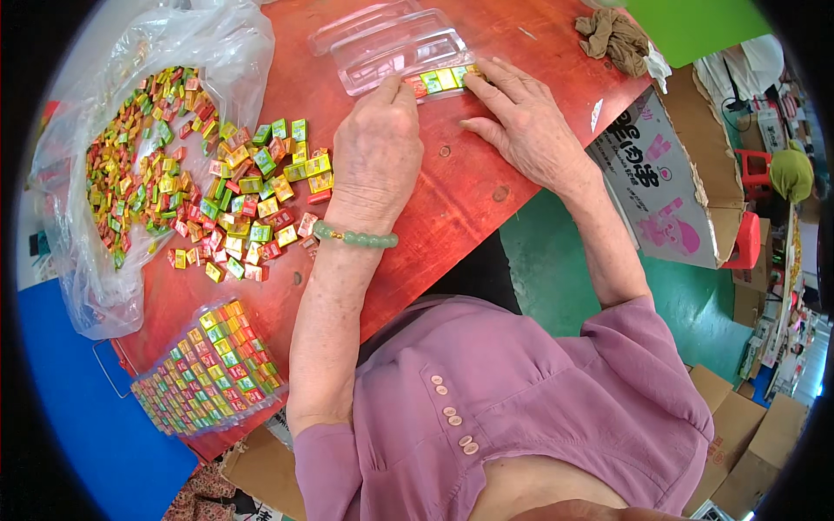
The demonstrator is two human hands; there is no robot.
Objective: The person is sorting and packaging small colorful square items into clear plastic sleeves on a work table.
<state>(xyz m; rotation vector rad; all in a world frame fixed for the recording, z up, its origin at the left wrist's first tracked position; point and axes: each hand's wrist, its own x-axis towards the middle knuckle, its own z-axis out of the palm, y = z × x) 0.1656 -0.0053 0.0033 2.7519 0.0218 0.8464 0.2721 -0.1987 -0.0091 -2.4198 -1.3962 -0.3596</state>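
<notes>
A clear plastic tray point(401, 54) with long channels lies at the far middle of the table. Small red, green and yellow packets point(441, 81) stand in a row in its nearest channel. At the left end of that row is my left hand point(378, 143), closed, with curled fingertips mostly hidden behind the knuckles; what they pinch does not show. My right hand point(532, 122) rests at the row's right end, fingers stretched out over the last packets and thumb held apart. Left of my left hand, loose packets point(261, 204) spread over the table.
The loose pile spills from a large clear plastic bag point(248, 61) on the left. Filled clear trays of packets point(208, 369) lie stacked at the near left edge. A brown cloth point(611, 35) sits at the far right corner of the red table point(417, 234). Beside it stands a cardboard box point(656, 174).
</notes>
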